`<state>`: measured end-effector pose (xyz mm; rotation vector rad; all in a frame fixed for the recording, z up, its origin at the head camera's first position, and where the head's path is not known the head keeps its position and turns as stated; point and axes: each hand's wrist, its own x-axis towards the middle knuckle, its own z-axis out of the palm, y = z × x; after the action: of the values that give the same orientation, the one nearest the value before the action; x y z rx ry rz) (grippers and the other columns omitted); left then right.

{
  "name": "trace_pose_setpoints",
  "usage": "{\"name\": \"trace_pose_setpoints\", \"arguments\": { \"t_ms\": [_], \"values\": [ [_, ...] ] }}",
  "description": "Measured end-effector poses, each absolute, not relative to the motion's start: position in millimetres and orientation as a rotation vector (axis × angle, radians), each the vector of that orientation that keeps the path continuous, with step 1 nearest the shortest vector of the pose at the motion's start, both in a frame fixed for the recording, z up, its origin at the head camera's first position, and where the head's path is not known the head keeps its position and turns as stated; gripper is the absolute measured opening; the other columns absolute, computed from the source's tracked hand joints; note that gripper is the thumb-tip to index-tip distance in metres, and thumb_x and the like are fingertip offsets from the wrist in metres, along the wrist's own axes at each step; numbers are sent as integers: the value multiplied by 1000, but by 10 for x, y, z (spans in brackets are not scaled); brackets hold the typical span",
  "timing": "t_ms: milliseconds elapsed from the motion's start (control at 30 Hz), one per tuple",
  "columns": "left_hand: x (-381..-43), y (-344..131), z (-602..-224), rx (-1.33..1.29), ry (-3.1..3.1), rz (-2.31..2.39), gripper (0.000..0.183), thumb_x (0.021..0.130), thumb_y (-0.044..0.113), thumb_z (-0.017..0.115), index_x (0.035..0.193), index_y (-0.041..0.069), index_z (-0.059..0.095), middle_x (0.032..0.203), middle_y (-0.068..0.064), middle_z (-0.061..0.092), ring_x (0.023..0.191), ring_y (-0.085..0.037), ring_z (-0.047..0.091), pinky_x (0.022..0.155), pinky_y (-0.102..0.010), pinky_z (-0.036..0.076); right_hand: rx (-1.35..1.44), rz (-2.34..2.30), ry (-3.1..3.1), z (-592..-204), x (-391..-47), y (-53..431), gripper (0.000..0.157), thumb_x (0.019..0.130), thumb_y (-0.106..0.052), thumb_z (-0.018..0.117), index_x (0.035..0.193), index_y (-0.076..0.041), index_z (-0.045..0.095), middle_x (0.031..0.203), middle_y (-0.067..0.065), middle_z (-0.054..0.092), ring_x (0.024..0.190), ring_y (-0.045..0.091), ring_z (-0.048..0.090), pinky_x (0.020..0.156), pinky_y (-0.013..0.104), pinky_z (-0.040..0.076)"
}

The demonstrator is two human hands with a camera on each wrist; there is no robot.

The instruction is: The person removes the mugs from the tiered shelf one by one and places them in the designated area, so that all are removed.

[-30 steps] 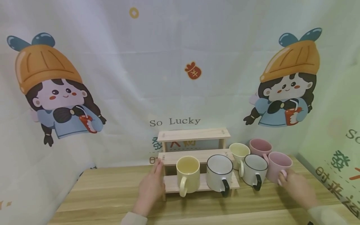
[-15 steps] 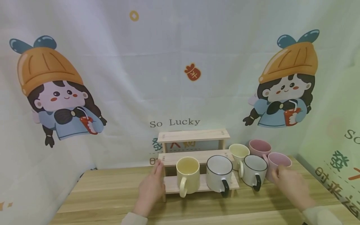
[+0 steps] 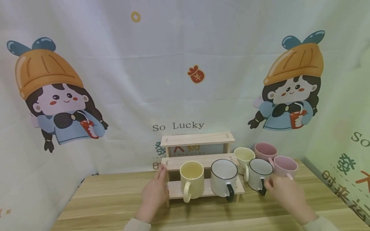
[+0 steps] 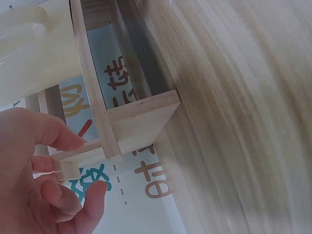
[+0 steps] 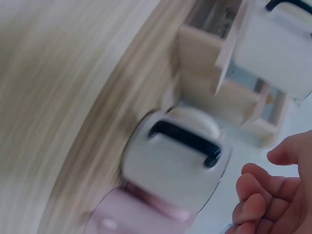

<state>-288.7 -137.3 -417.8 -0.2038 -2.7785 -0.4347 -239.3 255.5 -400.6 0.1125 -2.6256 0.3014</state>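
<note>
On the far left, a cartoon figure [image 3: 62, 96] printed on the pale cloth [image 3: 136, 70]; below, the wood-grained surface [image 3: 107, 199], stretching right beneath everything.

Next, the left hand [image 3: 154, 194] at the left end of a three-step wooden rack [image 3: 199, 138]: thumb in front of the middle shelf, index finger by the board's end, other fingers loosely bent; cannot tell whether gripping or only touching. Upright on the lowest shelf, well spaced, first a yellow mug [image 3: 196, 186], handle to the front, then a white mug [image 3: 219, 183] with dark rim and black handle, likewise to the front; both partly hiding the middle shelf. Behind the rack, printed lettering [image 3: 178, 126] on the cloth.

Just right of the rack, on the surface, a tight group of four. At the back left, a pale yellow cup [image 3: 245, 159]; before it, partly blocking it, a second white mug [image 3: 255, 180], also black-handled. At the back, a rose cup [image 3: 265, 155], lower part hidden by the front pair. At front right, a pink mug [image 3: 286, 171], partly covered by the right hand [image 3: 289, 196]. Thumb and fingertips there apart, fingers loosely bent, holding nothing, near the second white mug. Above, another cartoon figure [image 3: 293, 89].
</note>
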Motion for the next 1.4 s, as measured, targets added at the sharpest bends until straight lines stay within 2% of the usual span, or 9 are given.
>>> {"name": "trace_pose_setpoints", "arguments": {
  "t_ms": [100,200,300,367,433,533,767,1000,1400],
  "values": [
    [-2883,-1370,-4177,-202,-2784,-440,75,72,2,65,142,8,41,153,-9,36,54,-17,50,39,-26,37,154,225,-2598,-4002,-2365,2450,33,85,-19,61,57,-17,43,48,-6,40,48,16,40,63,50,45],
    [-2878,-1368,-4183,-205,-2785,-437,75,72,2,65,142,8,41,152,-10,36,53,-17,49,39,-26,37,175,184,-2594,-3998,-2346,2359,35,86,-20,61,56,-17,43,47,-7,40,47,14,41,85,64,37],
    [-2877,-1370,-4197,-207,-2784,-435,75,71,1,65,142,7,41,152,-10,36,52,-16,48,39,-25,37,168,190,-2595,-3971,-2310,2264,36,85,-21,62,54,-18,43,46,-8,40,47,13,41,88,69,33],
    [-2878,-1374,-4205,-207,-2783,-449,76,71,0,65,143,7,40,153,-11,35,49,-14,45,38,-24,36,178,210,-2595,-3948,-2286,2205,35,84,-20,63,55,-18,44,47,-8,39,46,13,39,78,58,42],
    [-2879,-1375,-4209,-208,-2779,-462,77,71,-1,65,143,7,39,153,-11,34,47,-13,42,38,-22,35,187,238,-2592,-3919,-2265,2148,34,84,-20,64,56,-17,45,47,-7,39,46,12,38,61,45,44],
    [-2882,-1377,-4205,-215,-2771,-466,78,70,-2,64,143,6,39,153,-12,34,47,-12,40,38,-22,35,200,284,-2594,-3891,-2249,2071,32,84,-19,65,58,-17,46,48,-6,39,46,12,36,42,28,29],
    [-2882,-1383,-4195,-228,-2756,-445,76,70,-1,64,142,5,41,152,-12,36,52,-16,48,39,-24,36,173,316,-2567,-3875,-2228,1875,27,83,-27,67,62,-20,51,49,-6,41,44,13,37,39,27,27],
    [-2880,-1381,-4200,-223,-2759,-451,76,71,0,64,142,6,41,152,-11,36,51,-15,46,39,-24,35,139,539,-2664,-3842,-2231,1641,26,88,-35,63,73,-16,55,52,-5,44,49,13,40,43,26,29],
    [-2893,-1376,-4206,-224,-2760,-439,76,71,1,64,143,7,40,153,-11,35,49,-14,45,38,-25,35,168,461,-2578,-3937,-2293,1410,42,83,-35,69,56,-17,43,48,-4,40,45,14,40,39,27,27]
  ]
}}
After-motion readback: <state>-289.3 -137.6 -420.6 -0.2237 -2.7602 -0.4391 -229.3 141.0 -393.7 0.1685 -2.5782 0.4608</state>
